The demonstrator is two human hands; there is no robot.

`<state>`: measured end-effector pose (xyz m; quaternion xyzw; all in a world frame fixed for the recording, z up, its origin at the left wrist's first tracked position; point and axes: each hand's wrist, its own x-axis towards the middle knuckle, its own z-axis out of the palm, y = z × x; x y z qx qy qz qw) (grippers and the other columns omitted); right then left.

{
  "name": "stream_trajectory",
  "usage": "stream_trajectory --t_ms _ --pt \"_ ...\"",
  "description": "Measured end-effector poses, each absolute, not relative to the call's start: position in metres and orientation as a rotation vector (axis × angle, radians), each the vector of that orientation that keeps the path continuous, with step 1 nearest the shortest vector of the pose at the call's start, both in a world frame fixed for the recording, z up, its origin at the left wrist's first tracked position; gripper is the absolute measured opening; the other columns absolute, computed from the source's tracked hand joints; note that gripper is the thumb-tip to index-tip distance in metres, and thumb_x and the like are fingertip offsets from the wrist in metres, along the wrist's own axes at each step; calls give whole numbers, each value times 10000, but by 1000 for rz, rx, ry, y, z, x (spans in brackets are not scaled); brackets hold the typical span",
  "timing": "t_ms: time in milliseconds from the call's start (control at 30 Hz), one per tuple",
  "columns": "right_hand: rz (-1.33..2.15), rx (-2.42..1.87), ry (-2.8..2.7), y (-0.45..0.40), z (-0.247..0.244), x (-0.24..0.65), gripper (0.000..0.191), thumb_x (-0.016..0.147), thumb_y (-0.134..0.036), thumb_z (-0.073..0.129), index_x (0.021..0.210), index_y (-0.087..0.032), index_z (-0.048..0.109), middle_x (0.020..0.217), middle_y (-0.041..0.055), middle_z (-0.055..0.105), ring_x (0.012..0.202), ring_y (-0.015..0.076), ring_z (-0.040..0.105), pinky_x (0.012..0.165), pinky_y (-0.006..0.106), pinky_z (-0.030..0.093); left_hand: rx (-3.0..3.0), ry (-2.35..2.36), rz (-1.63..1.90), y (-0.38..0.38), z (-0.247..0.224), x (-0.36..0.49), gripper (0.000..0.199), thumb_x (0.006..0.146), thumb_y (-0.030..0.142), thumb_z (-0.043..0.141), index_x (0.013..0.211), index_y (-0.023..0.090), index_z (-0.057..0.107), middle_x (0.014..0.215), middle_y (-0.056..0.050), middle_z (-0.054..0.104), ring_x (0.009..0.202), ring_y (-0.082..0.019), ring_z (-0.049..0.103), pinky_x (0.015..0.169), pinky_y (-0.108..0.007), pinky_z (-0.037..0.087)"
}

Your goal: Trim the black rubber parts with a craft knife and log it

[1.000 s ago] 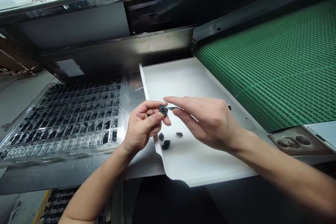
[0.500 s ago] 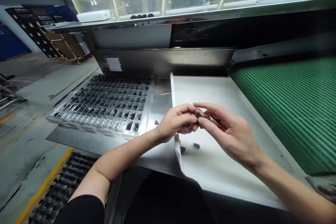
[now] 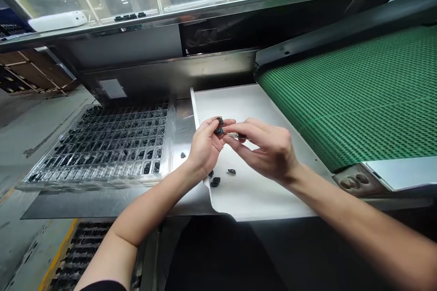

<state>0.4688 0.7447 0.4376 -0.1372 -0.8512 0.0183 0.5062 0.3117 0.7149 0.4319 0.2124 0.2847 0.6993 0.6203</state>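
Observation:
My left hand (image 3: pixel 205 148) is held over the left rim of a white tray (image 3: pixel 232 100), palm up. Its thumb and fingers grip small black moulded parts (image 3: pixel 219 131); two show at the fingertips. From the right, my right hand (image 3: pixel 268 145) pinches a slim metal tool (image 3: pixel 233 135), mostly hidden by the fingers, so I cannot make out its exact kind. The tool's end meets the black parts. Below the hands, a loose black part (image 3: pixel 231 171) lies on the white surface, with more black pieces (image 3: pixel 215 182) by the rim.
At left sits a clear compartment tray (image 3: pixel 112 145) filled with black parts. Another black piece (image 3: pixel 183 155) rests on the metal table. A green conveyor belt (image 3: pixel 355 95) runs along the right. Behind is a metal ledge (image 3: pixel 205 61); filled trays (image 3: pixel 82 254) are low at left.
My view has swung to the right. The left hand has turned palm up, showing the black parts in its fingers. The right hand has rolled over, its knuckles now uppermost.

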Motion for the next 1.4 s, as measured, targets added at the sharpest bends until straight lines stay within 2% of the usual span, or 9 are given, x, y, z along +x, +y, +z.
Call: stream_trajectory --t_ms 133,367,667,800,867,967,1033,1167,1400 --pt "-145 -397 -2113 749 435 471 145 1129 -103 652 1182 -188 757 1192 31 787 821 178 732 626 316 454 466 635 1621 708 431 312 148 1104 80 564 1036 109 691 1018 -79 743 846 -127 701 732 -211 536" --pt "-282 -526 -2269 750 433 474 225 1120 -95 598 1085 -207 790 1147 4 798 740 173 682 597 353 385 514 664 1589 702 427 309 25 1019 121 727 1040 109 730 1077 -58 707 891 -125 669 768 -236 559" --pt "-268 -386 -2199 747 439 473 250 1053 -23 586 1056 -179 782 1047 42 786 716 189 658 604 353 402 539 624 1517 702 427 302 161 959 190 815 1060 124 709 1011 -63 753 801 -134 674 777 -261 580" --pt "347 -496 -2043 740 445 471 132 1103 -181 681 1039 -174 796 806 10 674 619 161 532 576 321 365 562 588 1561 701 429 297 128 950 180 766 1030 146 672 1052 -90 771 961 -194 737 853 -319 651" --pt "713 -629 -1916 738 447 470 181 1083 -303 741 976 -176 811 751 8 622 614 161 474 568 309 334 613 595 1557 699 431 294 125 934 179 756 1018 153 666 1008 -64 736 930 -189 722 767 -296 656" --pt "1093 -725 -1728 741 448 469 316 1013 -453 829 883 -167 798 692 1 528 620 155 399 559 290 288 676 632 1542 695 435 289 163 913 213 762 1027 170 653 956 -32 681 730 -136 631 530 -200 519" --pt "1264 -708 -1628 744 447 467 383 967 -505 891 852 -161 767 681 -4 498 611 143 364 543 276 255 697 647 1526 693 439 284 189 893 225 752 1038 181 639 967 -29 667 651 -110 567 460 -168 415" --pt "1431 -691 -1556 746 446 465 451 924 -546 939 833 -152 740 684 7 517 595 128 345 518 262 203 709 679 1497 688 443 276 248 848 263 768 1056 176 664 961 -21 620 604 -84 483 429 -155 333" --pt "1473 -709 -1575 741 449 466 470 945 -558 929 828 -146 738 718 20 551 594 118 350 515 263 213 956 747 1419 685 431 279 437 840 321 977 1228 210 810 856 31 535 528 -36 378 408 -161 260"
